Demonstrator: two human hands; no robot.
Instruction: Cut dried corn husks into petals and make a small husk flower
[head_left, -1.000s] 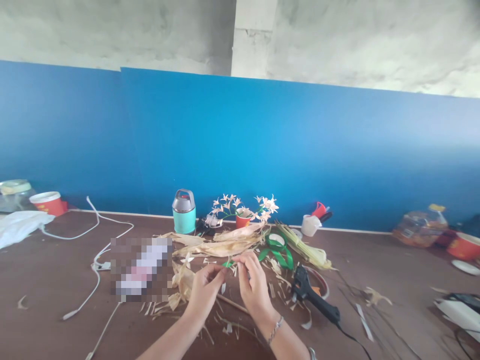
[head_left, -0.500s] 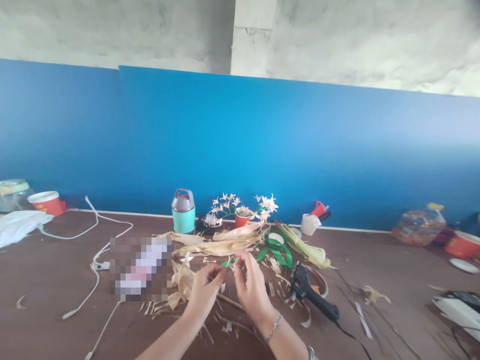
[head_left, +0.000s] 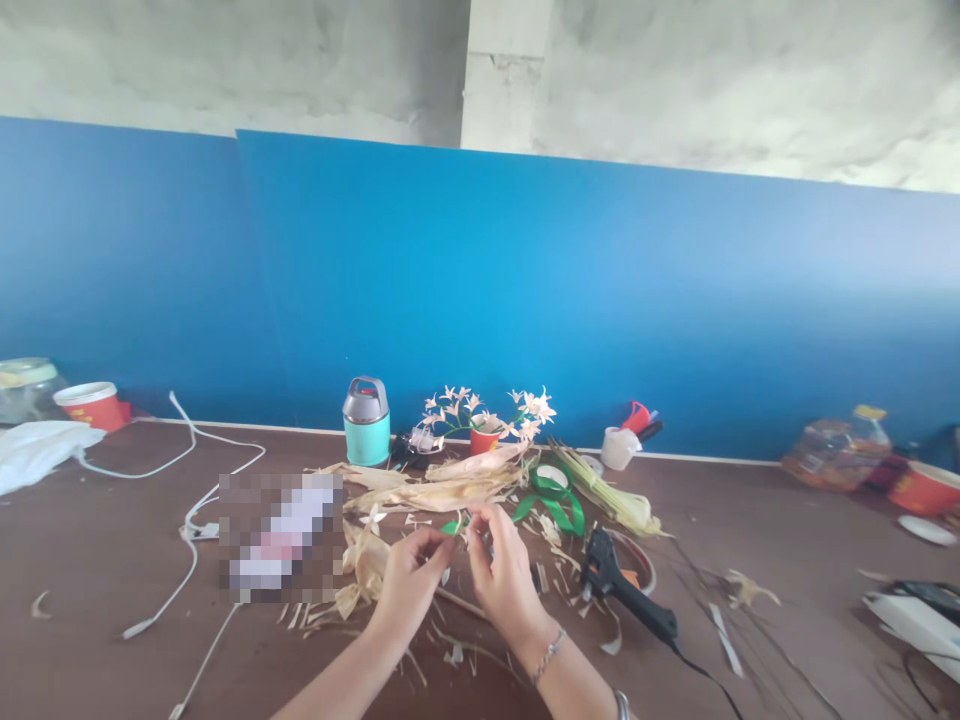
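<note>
My left hand [head_left: 409, 585] and my right hand [head_left: 504, 572] meet over the brown table [head_left: 112, 570], fingers pinched together on a small pale husk flower with a green-wrapped stem [head_left: 454, 526]. Dried corn husks [head_left: 439, 490] lie just beyond my fingers. Husk scraps [head_left: 450, 655] are strewn under my wrists. A green ribbon roll [head_left: 555, 495] sits to the right of my hands, and a black glue gun [head_left: 626, 595] lies further right.
A teal flask [head_left: 367, 424], a red cup of husk flowers [head_left: 486, 420] and a white cup [head_left: 621, 449] stand by the blue wall. White cables [head_left: 191, 520] trail at left. Red bowls [head_left: 94, 404] and a plastic jar [head_left: 836, 455] sit at the edges.
My right hand has shifted slightly left and closer to my left hand; both keep pinching the small flower piece.
</note>
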